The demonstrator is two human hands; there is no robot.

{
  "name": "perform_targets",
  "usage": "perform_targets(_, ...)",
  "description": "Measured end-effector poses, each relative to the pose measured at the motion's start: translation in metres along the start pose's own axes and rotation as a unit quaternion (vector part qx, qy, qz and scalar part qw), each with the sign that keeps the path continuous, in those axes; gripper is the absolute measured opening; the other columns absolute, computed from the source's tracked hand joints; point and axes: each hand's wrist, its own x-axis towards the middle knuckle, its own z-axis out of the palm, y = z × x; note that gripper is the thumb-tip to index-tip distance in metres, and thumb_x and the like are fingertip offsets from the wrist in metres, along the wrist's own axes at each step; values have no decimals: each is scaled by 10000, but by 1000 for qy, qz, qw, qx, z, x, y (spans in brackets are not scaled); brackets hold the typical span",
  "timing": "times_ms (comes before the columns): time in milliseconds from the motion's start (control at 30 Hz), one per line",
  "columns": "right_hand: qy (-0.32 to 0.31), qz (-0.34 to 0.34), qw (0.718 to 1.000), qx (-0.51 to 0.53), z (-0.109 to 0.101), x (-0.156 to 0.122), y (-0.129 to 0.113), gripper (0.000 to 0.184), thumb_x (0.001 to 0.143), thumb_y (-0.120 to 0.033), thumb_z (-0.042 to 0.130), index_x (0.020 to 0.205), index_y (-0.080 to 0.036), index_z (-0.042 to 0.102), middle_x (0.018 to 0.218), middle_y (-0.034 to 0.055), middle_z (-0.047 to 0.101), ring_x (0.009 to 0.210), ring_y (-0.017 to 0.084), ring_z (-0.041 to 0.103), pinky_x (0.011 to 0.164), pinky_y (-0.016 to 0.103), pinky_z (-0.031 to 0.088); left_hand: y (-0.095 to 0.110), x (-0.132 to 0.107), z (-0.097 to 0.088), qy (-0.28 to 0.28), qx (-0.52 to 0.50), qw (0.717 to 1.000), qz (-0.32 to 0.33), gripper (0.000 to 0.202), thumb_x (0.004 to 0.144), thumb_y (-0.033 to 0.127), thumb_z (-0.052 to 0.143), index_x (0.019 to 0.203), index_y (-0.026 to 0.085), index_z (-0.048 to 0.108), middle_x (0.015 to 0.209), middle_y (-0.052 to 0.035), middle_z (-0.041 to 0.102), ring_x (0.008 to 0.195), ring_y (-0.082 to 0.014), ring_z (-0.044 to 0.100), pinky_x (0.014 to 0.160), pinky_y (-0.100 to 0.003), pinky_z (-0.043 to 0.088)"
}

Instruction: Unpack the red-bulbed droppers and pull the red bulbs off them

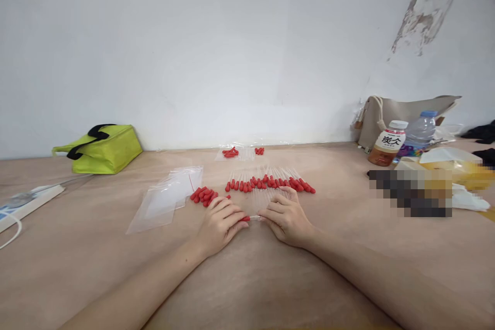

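Note:
Between my hands, a red rubber dropper bulb [246, 218] meets the end of a clear glass tube [254, 217]. The fingers of my left hand [222, 223] are closed on the bulb, and my right hand [285, 218] pinches the tube. More bare glass tubes [263, 197] lie side by side, partly under my right fingers. Just beyond my left hand is a pile of loose red bulbs [203, 195]. Farther back, a row of glass droppers with red bulbs [270, 182] lies with the bulbs towards me.
Clear plastic bags [162, 201] lie left of the loose bulbs. Bagged droppers [242, 153] rest by the wall. A green bag [112, 152] and a power strip [33, 206] are at left. Bottles [388, 143] and a beige bag [406, 108] stand at right.

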Motion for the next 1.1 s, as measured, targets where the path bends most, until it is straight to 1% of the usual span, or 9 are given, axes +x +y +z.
perform_targets(133, -6, -6, 1000, 1, -2, -2, -1, 160, 840, -255, 468, 811, -246, 625, 580, -40, 581, 691, 114, 468, 940, 411, 167, 1, -1, -2, -17, 10, 1000, -7, 134, 829, 284, 528, 773, 200, 616, 711, 9, 641, 699, -132, 529, 784, -333, 337)
perform_targets(300, 0, -13, 1000, -6, -4, -5, -2, 146, 834, -255, 477, 800, -256, 619, 581, -49, 594, 688, 113, 461, 939, 410, 164, 4, 0, -7, -27, 13, 999, 12, 156, 838, 249, 504, 728, 195, 600, 673, 14, 622, 673, -126, 524, 770, -329, 338)
perform_targets(533, -9, -23, 1000, -8, -6, -8, -2, 136, 826, -240, 486, 801, -252, 619, 554, -52, 572, 697, 109, 478, 941, 406, 177, 5, 0, -5, -22, 33, 997, 68, 145, 833, 186, 494, 751, 198, 612, 703, 1, 638, 719, -135, 538, 767, -329, 356)
perform_targets(800, -3, -19, 1000, 7, -10, -10, -4, 136, 826, -231, 483, 795, -248, 614, 555, -52, 576, 701, 111, 483, 933, 409, 180, 6, -1, -3, -10, 43, 995, 91, 115, 823, 165, 511, 759, 183, 605, 715, 0, 641, 743, -137, 548, 780, -341, 366)
perform_targets(933, -1, -9, 1000, 16, -14, -15, 3, 167, 830, -229, 467, 796, -257, 628, 553, -47, 571, 709, 116, 492, 931, 404, 191, -1, -9, -10, -5, 65, 991, 116, 129, 834, 162, 490, 792, 192, 608, 720, -7, 646, 765, -140, 559, 767, -332, 387)
perform_targets(1000, 7, 24, 1000, 19, -15, -17, 8, 174, 828, -238, 471, 790, -256, 640, 556, -37, 572, 721, 125, 496, 923, 399, 206, -8, -13, -17, 12, 56, 994, 95, 120, 827, 151, 498, 835, 198, 609, 758, -17, 650, 776, -146, 561, 742, -321, 409)
perform_targets(1033, 15, 44, 999, 22, -15, -18, 11, 172, 827, -249, 477, 797, -256, 647, 561, -33, 575, 717, 129, 496, 912, 394, 218, -11, -14, -20, 24, 41, 997, 68, 124, 823, 148, 505, 870, 199, 607, 795, -24, 648, 783, -147, 561, 731, -312, 421)
perform_targets(1100, 35, 80, 996, 33, -13, -17, 13, 164, 823, -277, 496, 819, -257, 658, 554, -29, 577, 676, 128, 488, 876, 376, 250, -17, -13, -27, 45, 5, 999, -7, 158, 824, 156, 503, 943, 203, 597, 878, -40, 629, 806, -146, 559, 724, -292, 441)
